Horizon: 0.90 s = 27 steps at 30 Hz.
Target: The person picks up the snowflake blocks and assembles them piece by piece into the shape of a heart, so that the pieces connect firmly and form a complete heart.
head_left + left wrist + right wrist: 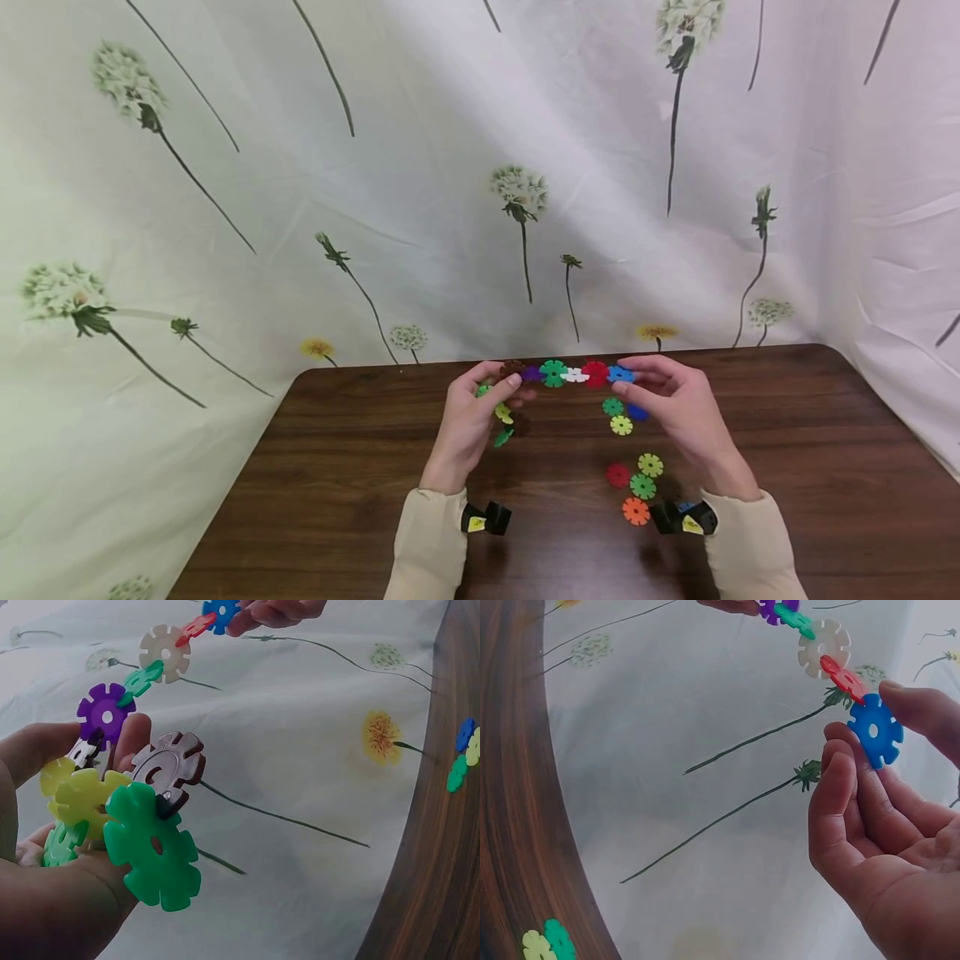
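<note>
A chain of interlocking notched plastic discs (553, 373) stretches between both hands above the table. From left to right its top row runs brown, purple, green, white, red and blue. My left hand (471, 417) grips the brown end with thumb and fingers. More linked discs hang there: yellow ones, a brown one and a green disc (152, 846), seen close in the left wrist view. My right hand (682, 408) pinches the blue disc (875, 730) at the chain's other end between thumb and fingers.
Loose discs lie on the dark wooden table (337, 500) near the right hand: a yellow disc (621, 426), a red disc (618, 475), an orange disc (636, 511) and several others. A pale curtain (420, 275) with dandelion prints hangs behind the table's far edge.
</note>
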Each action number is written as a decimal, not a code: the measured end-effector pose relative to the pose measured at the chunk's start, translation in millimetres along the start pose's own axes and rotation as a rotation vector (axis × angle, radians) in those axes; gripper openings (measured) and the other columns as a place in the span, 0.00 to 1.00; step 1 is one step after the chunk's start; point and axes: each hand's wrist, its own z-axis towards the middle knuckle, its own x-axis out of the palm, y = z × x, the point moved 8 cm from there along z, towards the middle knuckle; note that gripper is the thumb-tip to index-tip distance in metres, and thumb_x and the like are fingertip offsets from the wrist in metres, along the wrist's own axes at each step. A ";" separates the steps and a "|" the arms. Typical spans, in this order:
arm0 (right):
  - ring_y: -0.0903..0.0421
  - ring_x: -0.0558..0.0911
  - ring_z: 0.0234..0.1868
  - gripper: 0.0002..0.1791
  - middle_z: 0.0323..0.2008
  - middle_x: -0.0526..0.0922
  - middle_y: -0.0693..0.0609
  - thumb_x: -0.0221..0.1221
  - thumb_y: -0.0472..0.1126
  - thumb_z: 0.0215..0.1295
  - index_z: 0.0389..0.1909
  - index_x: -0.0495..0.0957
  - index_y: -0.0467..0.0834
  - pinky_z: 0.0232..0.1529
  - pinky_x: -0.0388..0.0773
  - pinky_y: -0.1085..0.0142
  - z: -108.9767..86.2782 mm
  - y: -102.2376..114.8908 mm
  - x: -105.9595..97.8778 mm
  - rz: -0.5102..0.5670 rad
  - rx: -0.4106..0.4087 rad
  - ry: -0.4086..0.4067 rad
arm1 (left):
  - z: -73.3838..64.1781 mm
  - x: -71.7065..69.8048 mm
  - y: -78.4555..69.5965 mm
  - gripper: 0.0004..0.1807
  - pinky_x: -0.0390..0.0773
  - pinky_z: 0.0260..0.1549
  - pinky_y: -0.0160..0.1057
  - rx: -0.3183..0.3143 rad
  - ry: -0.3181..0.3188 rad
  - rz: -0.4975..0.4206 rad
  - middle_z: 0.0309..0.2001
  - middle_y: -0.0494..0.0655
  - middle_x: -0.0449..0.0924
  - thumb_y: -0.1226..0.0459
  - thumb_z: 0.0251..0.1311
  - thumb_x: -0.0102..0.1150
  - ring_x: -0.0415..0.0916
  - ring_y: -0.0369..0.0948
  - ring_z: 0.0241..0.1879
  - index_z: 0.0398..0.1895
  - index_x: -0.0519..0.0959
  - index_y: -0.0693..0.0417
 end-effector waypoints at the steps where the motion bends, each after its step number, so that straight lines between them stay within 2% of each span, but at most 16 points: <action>1: 0.58 0.84 0.33 0.18 0.33 0.86 0.61 0.64 0.39 0.62 0.50 0.78 0.36 0.32 0.81 0.68 -0.1 -0.1 0.5 -0.001 0.002 0.003 | -0.1 0.3 0.2 0.05 0.80 0.41 0.39 -0.005 0.002 0.004 0.30 0.43 0.87 0.67 0.63 0.59 0.86 0.40 0.36 0.40 0.77 0.57; 6: 0.57 0.84 0.33 0.19 0.34 0.86 0.62 0.65 0.41 0.62 0.51 0.78 0.37 0.32 0.82 0.67 -0.8 -0.5 1.6 -0.008 0.013 0.002 | -1.3 1.7 -1.0 0.08 0.80 0.41 0.38 -0.009 0.011 0.017 0.34 0.42 0.87 0.67 0.63 0.59 0.86 0.41 0.38 0.43 0.76 0.60; 10: 0.59 0.85 0.33 0.19 0.33 0.86 0.61 0.65 0.41 0.61 0.50 0.78 0.36 0.34 0.83 0.66 -1.0 -1.0 2.3 0.014 0.023 -0.005 | -2.4 1.7 -2.8 0.06 0.80 0.39 0.35 0.002 0.012 0.011 0.34 0.42 0.86 0.66 0.62 0.61 0.86 0.41 0.37 0.40 0.77 0.56; 14: 0.59 0.87 0.34 0.21 0.34 0.86 0.59 0.65 0.38 0.61 0.53 0.75 0.33 0.37 0.84 0.66 -0.5 -1.3 5.5 0.103 0.030 0.004 | -3.3 0.8 -3.9 0.04 0.80 0.37 0.35 0.012 -0.006 0.008 0.36 0.43 0.85 0.67 0.60 0.62 0.84 0.38 0.33 0.37 0.78 0.55; 18: 0.58 0.88 0.35 0.24 0.35 0.87 0.57 0.64 0.37 0.62 0.56 0.72 0.31 0.41 0.83 0.66 -0.2 -2.5 10.0 0.197 0.044 0.004 | -2.8 0.8 -3.3 0.10 0.80 0.37 0.36 0.023 -0.020 0.058 0.39 0.43 0.84 0.66 0.59 0.64 0.82 0.37 0.32 0.43 0.80 0.59; 22: 0.57 0.88 0.36 0.25 0.36 0.88 0.56 0.64 0.38 0.62 0.56 0.72 0.31 0.41 0.83 0.65 -0.2 -4.1 12.2 0.262 0.061 -0.044 | -3.3 3.2 -4.0 0.16 0.81 0.38 0.37 0.046 -0.025 0.116 0.38 0.43 0.85 0.62 0.59 0.66 0.82 0.37 0.33 0.47 0.82 0.64; 27: 0.56 0.89 0.34 0.23 0.34 0.88 0.56 0.65 0.36 0.60 0.54 0.74 0.30 0.41 0.83 0.65 0.4 -3.3 12.2 0.322 0.039 -0.129 | -5.4 8.7 -8.3 0.17 0.81 0.39 0.35 0.109 -0.010 0.136 0.38 0.43 0.87 0.61 0.59 0.65 0.83 0.38 0.36 0.45 0.83 0.66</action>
